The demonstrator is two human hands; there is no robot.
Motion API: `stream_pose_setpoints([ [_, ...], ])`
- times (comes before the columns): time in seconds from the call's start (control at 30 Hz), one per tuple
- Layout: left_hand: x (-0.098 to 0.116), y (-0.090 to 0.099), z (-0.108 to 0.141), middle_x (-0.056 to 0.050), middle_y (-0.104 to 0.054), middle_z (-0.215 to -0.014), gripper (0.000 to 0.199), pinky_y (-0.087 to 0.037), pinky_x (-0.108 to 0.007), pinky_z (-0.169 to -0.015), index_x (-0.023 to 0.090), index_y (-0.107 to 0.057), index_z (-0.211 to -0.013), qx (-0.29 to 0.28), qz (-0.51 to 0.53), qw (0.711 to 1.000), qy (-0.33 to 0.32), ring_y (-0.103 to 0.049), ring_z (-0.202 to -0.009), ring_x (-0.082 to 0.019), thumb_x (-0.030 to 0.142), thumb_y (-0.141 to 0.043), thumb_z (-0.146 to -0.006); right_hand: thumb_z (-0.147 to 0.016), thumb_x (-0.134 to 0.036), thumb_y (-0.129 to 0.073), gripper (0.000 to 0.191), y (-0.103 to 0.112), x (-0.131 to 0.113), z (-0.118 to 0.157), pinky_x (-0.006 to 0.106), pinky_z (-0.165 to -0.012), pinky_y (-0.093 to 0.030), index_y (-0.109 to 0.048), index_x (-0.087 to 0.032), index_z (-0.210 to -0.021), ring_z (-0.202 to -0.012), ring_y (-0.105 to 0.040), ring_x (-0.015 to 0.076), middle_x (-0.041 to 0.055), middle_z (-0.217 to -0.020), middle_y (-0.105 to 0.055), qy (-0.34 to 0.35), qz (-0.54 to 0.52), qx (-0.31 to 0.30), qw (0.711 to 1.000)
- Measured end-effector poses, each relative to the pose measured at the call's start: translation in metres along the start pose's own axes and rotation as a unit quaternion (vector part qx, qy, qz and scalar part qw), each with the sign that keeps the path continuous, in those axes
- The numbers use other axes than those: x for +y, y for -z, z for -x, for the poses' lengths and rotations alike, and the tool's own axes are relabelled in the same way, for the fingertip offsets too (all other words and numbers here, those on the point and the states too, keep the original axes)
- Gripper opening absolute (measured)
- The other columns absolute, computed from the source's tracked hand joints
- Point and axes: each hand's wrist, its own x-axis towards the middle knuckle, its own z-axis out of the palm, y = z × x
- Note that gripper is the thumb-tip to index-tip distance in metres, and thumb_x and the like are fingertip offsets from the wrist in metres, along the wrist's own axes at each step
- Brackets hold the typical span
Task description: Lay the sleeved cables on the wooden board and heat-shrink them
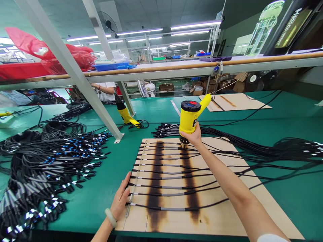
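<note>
My right hand point(193, 135) is wrapped round the lower part of a yellow heat gun point(187, 117). Its nozzle points down over the upper cables, above the right-hand scorched strip. Several black cables with grey sleeves point(174, 187) lie side by side across a light wooden board point(217, 215) that has two dark burn bands. At the board's left edge, my left hand point(121, 198) rests with fingers extended, beside the cable ends and a thin clear strip point(130, 201).
A large heap of black cables point(58, 151) covers the left side. Another yellow heat gun point(126, 116) stands behind, near a metal post point(83, 84). More cables point(264, 146) run off right. A second board point(242, 102) lies at the back, beneath a shelf point(161, 71).
</note>
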Motion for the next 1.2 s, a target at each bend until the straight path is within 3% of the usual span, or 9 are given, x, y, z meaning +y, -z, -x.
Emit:
stream_pose_setpoints([
  [0.57,-0.004,0.0,0.0,-0.002,-0.042,-0.146,0.069,-0.014,-0.042,-0.12,0.028,-0.048,-0.137,-0.001,0.006,1.0,-0.007,-0.032,-0.139,-0.026,0.065,-0.052,-0.08,-0.045,-0.043,-0.085,0.08,-0.006,-0.003,-0.01,0.036,-0.074,-0.053,-0.047,-0.02,-0.112,-0.086,-0.063,0.0234,0.0058,-0.099,-0.065,0.007,0.01,0.004,1.0],
  [0.9,-0.004,0.001,0.001,-0.003,-0.04,-0.148,0.071,-0.014,-0.041,-0.12,0.026,-0.046,-0.139,-0.008,0.004,1.0,-0.007,-0.031,-0.14,-0.026,0.065,-0.052,-0.08,-0.047,-0.044,-0.084,0.082,-0.018,0.005,-0.029,0.04,-0.081,-0.052,-0.046,-0.018,-0.115,-0.091,-0.062,0.0246,0.0089,-0.105,-0.063,0.018,0.018,0.024,0.999],
  [1.2,-0.009,0.001,0.001,-0.003,-0.039,-0.148,0.069,-0.014,-0.043,-0.12,0.026,-0.043,-0.141,-0.014,-0.015,1.0,-0.019,-0.031,-0.14,-0.026,0.064,-0.048,-0.083,-0.046,-0.043,-0.085,0.08,-0.005,0.0,-0.015,0.037,-0.076,-0.053,-0.047,-0.018,-0.113,-0.087,-0.064,0.0243,0.0078,-0.1,-0.065,0.0,0.014,0.005,1.0],
])
